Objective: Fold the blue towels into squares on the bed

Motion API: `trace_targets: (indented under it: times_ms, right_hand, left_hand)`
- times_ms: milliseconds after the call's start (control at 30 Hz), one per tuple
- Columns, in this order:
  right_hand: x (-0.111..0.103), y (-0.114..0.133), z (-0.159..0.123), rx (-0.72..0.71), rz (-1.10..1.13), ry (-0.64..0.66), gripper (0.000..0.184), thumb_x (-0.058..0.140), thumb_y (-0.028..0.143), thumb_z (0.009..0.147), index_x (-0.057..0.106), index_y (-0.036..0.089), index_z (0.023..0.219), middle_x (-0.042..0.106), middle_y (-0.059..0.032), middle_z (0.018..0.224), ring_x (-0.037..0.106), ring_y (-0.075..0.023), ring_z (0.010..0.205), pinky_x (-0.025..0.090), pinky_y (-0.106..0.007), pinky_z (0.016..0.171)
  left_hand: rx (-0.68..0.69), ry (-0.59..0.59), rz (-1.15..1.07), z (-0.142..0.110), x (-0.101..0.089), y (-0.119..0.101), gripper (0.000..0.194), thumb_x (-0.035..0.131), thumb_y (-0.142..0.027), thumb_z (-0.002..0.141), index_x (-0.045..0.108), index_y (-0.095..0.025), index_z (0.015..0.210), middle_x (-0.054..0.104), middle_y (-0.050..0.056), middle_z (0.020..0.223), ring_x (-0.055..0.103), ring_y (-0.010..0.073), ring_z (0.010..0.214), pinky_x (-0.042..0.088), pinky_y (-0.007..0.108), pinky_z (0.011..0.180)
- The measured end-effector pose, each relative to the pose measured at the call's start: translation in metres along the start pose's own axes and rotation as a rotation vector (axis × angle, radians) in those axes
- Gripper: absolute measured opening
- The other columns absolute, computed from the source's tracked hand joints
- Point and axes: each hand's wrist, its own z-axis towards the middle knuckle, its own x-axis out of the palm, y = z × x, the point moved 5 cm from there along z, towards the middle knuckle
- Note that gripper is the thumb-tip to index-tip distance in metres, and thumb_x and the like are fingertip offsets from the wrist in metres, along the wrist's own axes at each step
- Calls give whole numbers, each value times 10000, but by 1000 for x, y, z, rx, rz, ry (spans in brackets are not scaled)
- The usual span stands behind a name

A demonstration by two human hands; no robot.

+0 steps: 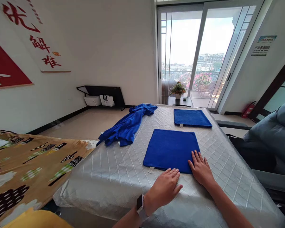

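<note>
A blue cloth [171,148] lies spread flat on the silver quilted cover [118,171] right before me, a white tag at its near left corner. My left hand [165,188], with a watch on the wrist, rests at the cloth's near edge, palm down, thumb apart from the fingers. Over the near right corner lies my right hand [200,167], flat with its fingers stretched out. Farther back on the right is a second blue cloth [192,118], also laid flat with a tag. Crumpled blue cloths [130,125] lie in a heap at the left edge of the cover.
A bed with a patterned tan sheet [38,167] stands to the left. Dark padded chairs [270,142] line the right side. Behind the covered surface are a small table with a potted plant [178,90] and a sliding glass door [197,57].
</note>
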Motion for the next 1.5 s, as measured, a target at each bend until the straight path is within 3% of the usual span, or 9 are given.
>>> trace_targets:
  times_ms: [167, 300, 400, 533, 700, 833, 1067, 1267, 1500]
  right_hand:
    - [-1, 0, -1, -2, 0, -5, 685, 225, 460, 1033, 208, 120, 1628, 140, -96, 1697, 111, -283, 1569, 141, -515, 1249]
    - [-1, -1, -1, 6, 2, 1, 668, 215, 444, 1036, 219, 134, 1628, 154, -85, 1696, 120, -269, 1569, 136, -513, 1253]
    - [0, -1, 0, 8, 15, 0, 680, 234, 480, 1035, 223, 148, 1628, 158, -72, 1697, 110, -267, 1570, 131, -510, 1255]
    - [-1, -1, 0, 10, 22, 4, 683, 246, 489, 1036, 215, 154, 1630, 156, -69, 1697, 99, -269, 1572, 131, -504, 1255]
    - [-4, 0, 0, 15, 19, 13, 676, 241, 482, 1041, 205, 153, 1630, 143, -70, 1697, 101, -269, 1571, 131, -500, 1256]
    - [-3, 1, -1, 15, -23, 38, 682, 221, 485, 1043, 178, 142, 1631, 110, -64, 1700, 85, -266, 1573, 129, -493, 1258]
    - [-9, -11, 10, -4, -56, 109, 680, 226, 508, 1030, 229, 183, 1627, 169, -44, 1694, 140, -266, 1566, 132, -535, 1252]
    - [-42, -13, 72, 3, 3, 83, 649, 191, 422, 1043, 254, 133, 1621, 192, -73, 1691, 162, -230, 1563, 163, -482, 1252]
    - [-13, -12, 111, 105, 51, 24, 678, 162, 440, 1046, 208, 92, 1626, 169, -88, 1695, 147, -226, 1566, 135, -438, 1256]
  left_hand:
    - [16, -33, -58, 53, -11, 2, 334, 479, -367, 1042, 678, -209, 1259, 760, 57, 1181, 709, 194, 1105, 430, 364, 1146]
    - [127, -36, -28, 101, 5, 14, 450, 440, -422, 1053, 570, -173, 1405, 591, 110, 1464, 521, 221, 1386, 377, 376, 1188]
    - [105, -23, 56, 111, 21, 39, 616, 357, -543, 1055, 436, -148, 1522, 411, 144, 1601, 332, 245, 1512, 282, 434, 1242]
    - [6, 31, 106, 89, 18, 88, 733, 283, -623, 1041, 344, -127, 1577, 313, 150, 1645, 243, 236, 1545, 203, 413, 1268]
    - [-264, 43, 152, 34, -16, 161, 818, 281, -694, 1006, 301, -131, 1599, 237, 139, 1671, 200, 257, 1556, 177, 420, 1271]
    - [-402, 20, 135, 2, -32, 192, 837, 256, -685, 1011, 263, -96, 1605, 208, 148, 1678, 189, 248, 1559, 158, 413, 1274]
    - [-369, -28, 15, -6, -42, 200, 715, 322, -619, 1028, 376, -150, 1565, 331, 120, 1645, 304, 226, 1525, 209, 404, 1263]
    - [-347, -160, -6, -9, -57, 191, 471, 439, -441, 1022, 585, -200, 1400, 555, 96, 1501, 488, 241, 1405, 339, 428, 1205]
    - [-371, -213, 42, -6, -73, 190, 278, 473, -316, 984, 691, -225, 1131, 702, 71, 1237, 619, 238, 1199, 451, 423, 1102]
